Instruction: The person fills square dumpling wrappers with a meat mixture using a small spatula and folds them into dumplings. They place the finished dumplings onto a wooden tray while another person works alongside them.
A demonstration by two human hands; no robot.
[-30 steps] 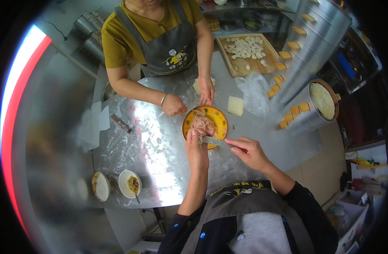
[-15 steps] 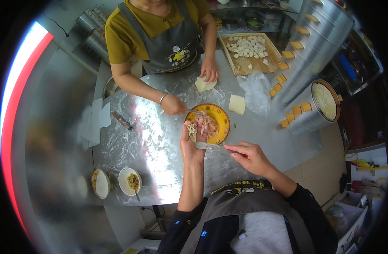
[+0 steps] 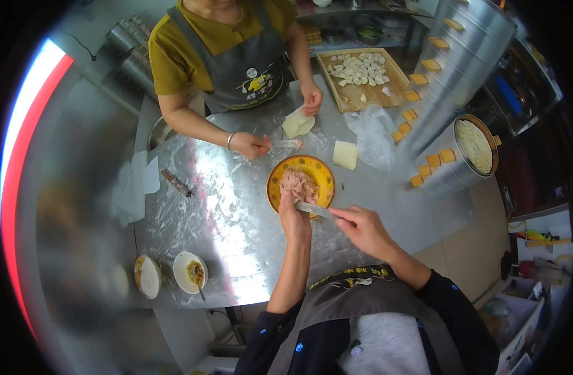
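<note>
In my right hand (image 3: 365, 232) is a flat, pale spatula (image 3: 316, 210), its blade reaching left to my other hand. My left hand (image 3: 294, 222) is closed at the near edge of a yellow patterned plate (image 3: 324, 177); whatever lies in its fingers is hidden. Pink minced filling (image 3: 299, 183) is heaped on that plate. Across the table, a co-worker's hand (image 3: 251, 145) holds a similar spatula (image 3: 283, 144) with a dab of filling on its tip. The co-worker's other hand (image 3: 311, 99) holds pale dough wrappers (image 3: 298, 123).
A stack of square wrappers (image 3: 344, 154) lies beside a clear plastic bag (image 3: 373, 136). Behind stands a wooden tray (image 3: 336, 87) of folded dumplings. Tall metal steamers (image 3: 452, 87) rise at right. A bowl with a spoon (image 3: 183, 275), another bowl (image 3: 150, 278) and a knife (image 3: 175, 182) lie left.
My left hand has turned and closed; the pale wrapper seen in its palm is out of sight. The spatula blade has come against it. The co-worker's spatula has lifted from the plate with filling.
</note>
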